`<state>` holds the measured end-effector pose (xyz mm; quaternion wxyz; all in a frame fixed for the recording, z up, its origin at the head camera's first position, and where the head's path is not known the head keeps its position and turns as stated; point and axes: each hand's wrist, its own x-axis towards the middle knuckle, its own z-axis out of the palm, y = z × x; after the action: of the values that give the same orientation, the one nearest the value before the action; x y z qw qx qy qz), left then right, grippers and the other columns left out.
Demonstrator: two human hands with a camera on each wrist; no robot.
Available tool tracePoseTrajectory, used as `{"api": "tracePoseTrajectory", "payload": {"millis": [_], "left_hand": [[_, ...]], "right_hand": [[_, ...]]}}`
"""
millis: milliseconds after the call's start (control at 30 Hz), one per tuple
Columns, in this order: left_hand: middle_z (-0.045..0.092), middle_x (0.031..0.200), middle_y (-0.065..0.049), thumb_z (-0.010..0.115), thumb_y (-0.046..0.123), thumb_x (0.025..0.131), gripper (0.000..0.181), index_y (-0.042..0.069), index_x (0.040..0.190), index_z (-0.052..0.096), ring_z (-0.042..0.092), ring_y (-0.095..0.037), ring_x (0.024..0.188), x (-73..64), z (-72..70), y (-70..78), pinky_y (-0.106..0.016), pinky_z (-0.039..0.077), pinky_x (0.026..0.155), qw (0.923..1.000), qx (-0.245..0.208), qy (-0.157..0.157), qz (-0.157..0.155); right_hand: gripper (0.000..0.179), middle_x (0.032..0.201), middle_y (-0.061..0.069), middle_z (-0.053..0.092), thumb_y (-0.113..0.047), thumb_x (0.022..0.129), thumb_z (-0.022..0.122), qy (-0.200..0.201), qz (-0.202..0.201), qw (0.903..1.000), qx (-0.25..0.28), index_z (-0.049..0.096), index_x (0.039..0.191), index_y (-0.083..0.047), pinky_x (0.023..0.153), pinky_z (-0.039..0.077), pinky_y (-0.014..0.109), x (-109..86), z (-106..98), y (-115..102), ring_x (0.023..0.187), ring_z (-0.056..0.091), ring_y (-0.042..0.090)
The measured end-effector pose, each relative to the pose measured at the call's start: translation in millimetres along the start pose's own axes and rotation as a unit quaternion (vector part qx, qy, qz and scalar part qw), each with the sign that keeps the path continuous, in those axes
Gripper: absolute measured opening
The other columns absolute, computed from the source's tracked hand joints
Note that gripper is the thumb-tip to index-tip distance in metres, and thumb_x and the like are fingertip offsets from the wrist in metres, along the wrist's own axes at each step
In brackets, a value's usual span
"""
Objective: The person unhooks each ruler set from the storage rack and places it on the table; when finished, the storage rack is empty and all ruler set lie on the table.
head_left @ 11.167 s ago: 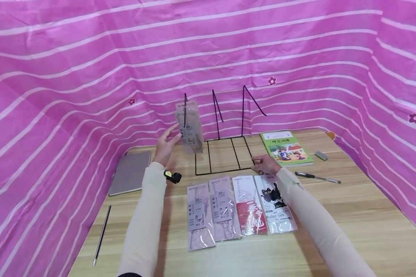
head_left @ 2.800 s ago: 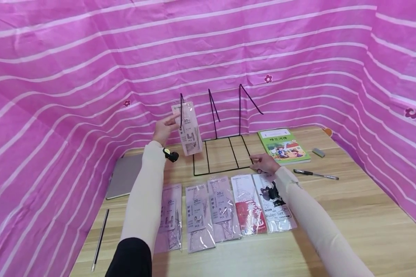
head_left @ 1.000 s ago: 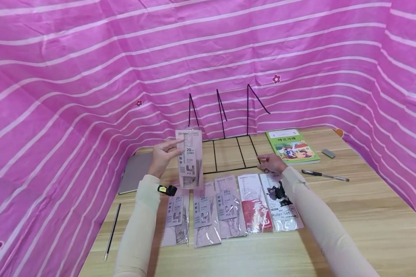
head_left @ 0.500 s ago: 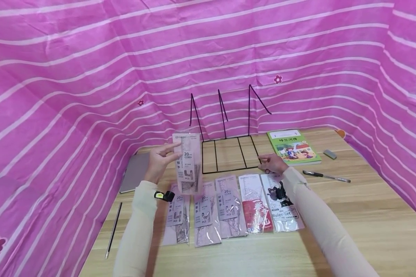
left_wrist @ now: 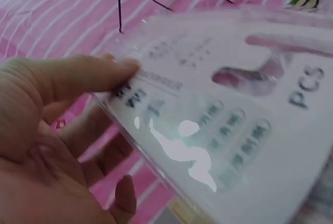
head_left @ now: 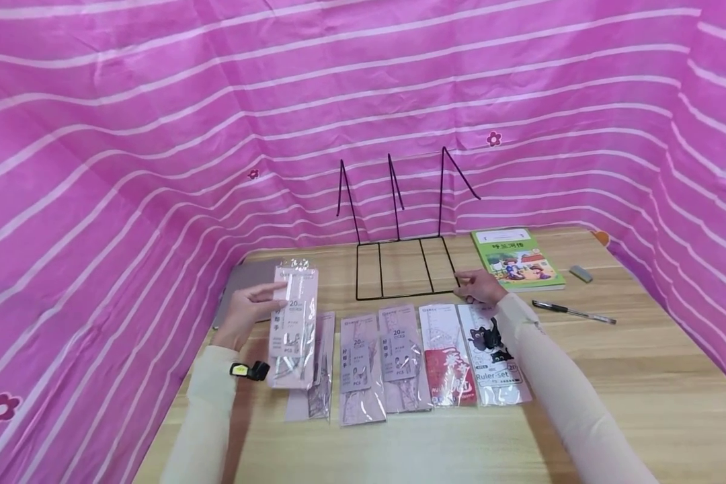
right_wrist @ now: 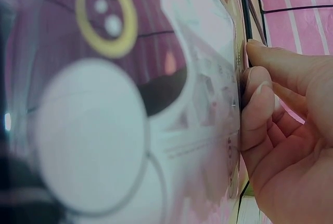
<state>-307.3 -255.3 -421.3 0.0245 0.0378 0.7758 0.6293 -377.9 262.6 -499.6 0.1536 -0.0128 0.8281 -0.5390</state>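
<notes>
My left hand (head_left: 251, 310) pinches a clear-bagged ruler set (head_left: 296, 336) by its left edge, thumb in front in the left wrist view (left_wrist: 208, 130). The bag is upright, overlapping the leftmost ruler set (head_left: 325, 363) on the table and hiding much of it. To its right lie two similar pale ruler sets, a red-and-white ruler set (head_left: 450, 363) and a ruler set with black cats (head_left: 496, 370). My right hand (head_left: 479, 288) grips the front right corner of a black wire rack (head_left: 380, 270); its three upright prongs carry nothing.
A grey notebook (head_left: 242, 279) lies at the left, partly behind the held bag. At the right are a green book (head_left: 517, 262), an eraser (head_left: 581, 273) and a pen (head_left: 571, 312). Pink striped cloth (head_left: 363, 101) walls the table's back and sides.
The left hand has taken the ruler set off the rack's left prong and brought it down and left over the row. Another set joined the row's left end earlier. The right hand stays at the rack.
</notes>
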Motion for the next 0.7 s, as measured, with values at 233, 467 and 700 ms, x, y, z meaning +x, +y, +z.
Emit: {"api": "tracePoseTrajectory", "payload": {"millis": [233, 467, 700], "left_hand": [[0.056, 0.145, -0.017, 0.077, 0.016, 0.088, 0.054, 0.002, 0.137, 0.06, 0.059, -0.02, 0.123, -28.7, -27.0, -32.4, -0.048, 0.044, 0.108, 0.9911, 0.074, -0.043, -0.102], [0.071, 0.124, -0.014, 0.076, 0.008, 0.085, 0.055, 0.0, 0.136, 0.06, 0.069, -0.016, 0.095, -46.4, -37.9, -50.0, -0.034, 0.058, 0.082, 0.9855, 0.045, -0.028, -0.161], [0.071, 0.082, 0.002, 0.079, 0.006, 0.082, 0.058, -0.001, 0.137, 0.059, 0.054, -0.009, 0.06, -50.0, -38.4, -63.4, -0.024, 0.046, 0.052, 0.98, 0.062, 0.007, -0.189]], "right_hand": [[0.066, 0.061, 0.002, 0.056, -0.007, 0.097, 0.066, -0.007, -0.003, 0.9997, 0.025, 0.034, 0.155, -0.001, 0.039, 0.028, 0.023, -0.2, -2, 1, 0.046, 0.037, 0.008], [0.065, 0.065, 0.002, 0.06, -0.009, 0.096, 0.067, 0.002, -0.005, 1.0, 0.002, 0.037, 0.153, -0.001, 0.041, 0.03, 0.023, -1.3, 0, 0, 0.051, 0.045, 0.009], [0.067, 0.06, 0.001, 0.053, -0.008, 0.098, 0.063, -0.015, -0.007, 0.9987, 0.048, 0.03, 0.156, -0.001, 0.038, 0.026, 0.023, -1.5, 0, 1, 0.043, 0.03, 0.006]]}}
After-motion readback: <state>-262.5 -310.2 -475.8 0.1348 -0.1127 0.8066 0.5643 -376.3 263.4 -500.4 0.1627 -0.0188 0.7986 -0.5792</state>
